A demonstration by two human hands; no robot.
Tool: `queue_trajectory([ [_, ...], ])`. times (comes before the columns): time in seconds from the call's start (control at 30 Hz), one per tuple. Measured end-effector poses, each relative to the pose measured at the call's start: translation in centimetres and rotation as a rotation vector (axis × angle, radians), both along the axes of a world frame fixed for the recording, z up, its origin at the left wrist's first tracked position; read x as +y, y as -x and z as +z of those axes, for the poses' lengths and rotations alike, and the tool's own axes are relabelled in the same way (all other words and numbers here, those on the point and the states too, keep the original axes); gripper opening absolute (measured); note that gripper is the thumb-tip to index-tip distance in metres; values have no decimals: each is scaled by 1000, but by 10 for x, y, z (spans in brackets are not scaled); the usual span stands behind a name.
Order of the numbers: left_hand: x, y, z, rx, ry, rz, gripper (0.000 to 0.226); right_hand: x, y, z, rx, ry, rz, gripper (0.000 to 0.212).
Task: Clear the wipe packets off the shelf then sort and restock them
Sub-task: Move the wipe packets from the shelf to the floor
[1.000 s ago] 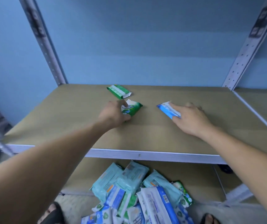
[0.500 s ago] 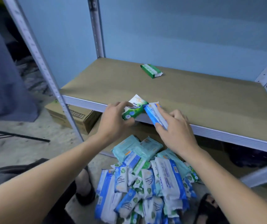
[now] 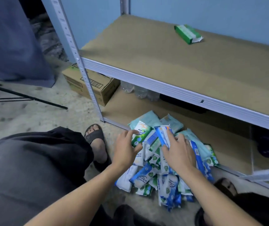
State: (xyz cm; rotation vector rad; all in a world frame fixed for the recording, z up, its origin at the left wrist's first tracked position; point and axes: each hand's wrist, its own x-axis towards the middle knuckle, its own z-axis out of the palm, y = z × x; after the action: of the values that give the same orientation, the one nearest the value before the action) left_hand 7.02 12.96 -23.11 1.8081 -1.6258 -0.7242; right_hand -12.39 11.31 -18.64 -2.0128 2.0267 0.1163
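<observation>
My left hand (image 3: 127, 149) pinches a green-and-white wipe packet (image 3: 139, 133) between thumb and fingers, low over the pile of wipe packets (image 3: 161, 175) on the floor. Beside it, my right hand (image 3: 178, 153) grips a blue-and-white wipe packet (image 3: 163, 135) just above the same pile. The pile is a heap of several blue, white, green and teal packets at the foot of the shelving. A single green packet (image 3: 187, 34) lies on the brown shelf board (image 3: 163, 66), near the back wall.
A metal upright (image 3: 83, 74) rises left of the pile. Behind it sits a cardboard box (image 3: 89, 85), with clear bottles (image 3: 140, 92) under the shelf. A black tripod leg (image 3: 24, 97) crosses the floor at left. My sandalled foot (image 3: 96, 137) is close to the pile.
Both hands came off the shelf edge and dropped down to the floor pile, each carrying its packet. The view tilted down and left.
</observation>
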Motion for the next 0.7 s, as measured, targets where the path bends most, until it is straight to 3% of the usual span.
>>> queue_trajectory([
  [0.27,-7,33,-75,-35,-240,-55,49,-11,2,-74,234,-127,-31,67],
  [0.4,-10,45,-101,-49,-291,-145,50,-8,5,-97,325,-91,11,55],
  [0.53,-9,50,-121,-123,-298,-210,50,0,9,-119,258,-4,62,57],
  [0.7,-6,51,-136,-159,-222,-206,48,8,9,-138,272,-113,38,63],
])
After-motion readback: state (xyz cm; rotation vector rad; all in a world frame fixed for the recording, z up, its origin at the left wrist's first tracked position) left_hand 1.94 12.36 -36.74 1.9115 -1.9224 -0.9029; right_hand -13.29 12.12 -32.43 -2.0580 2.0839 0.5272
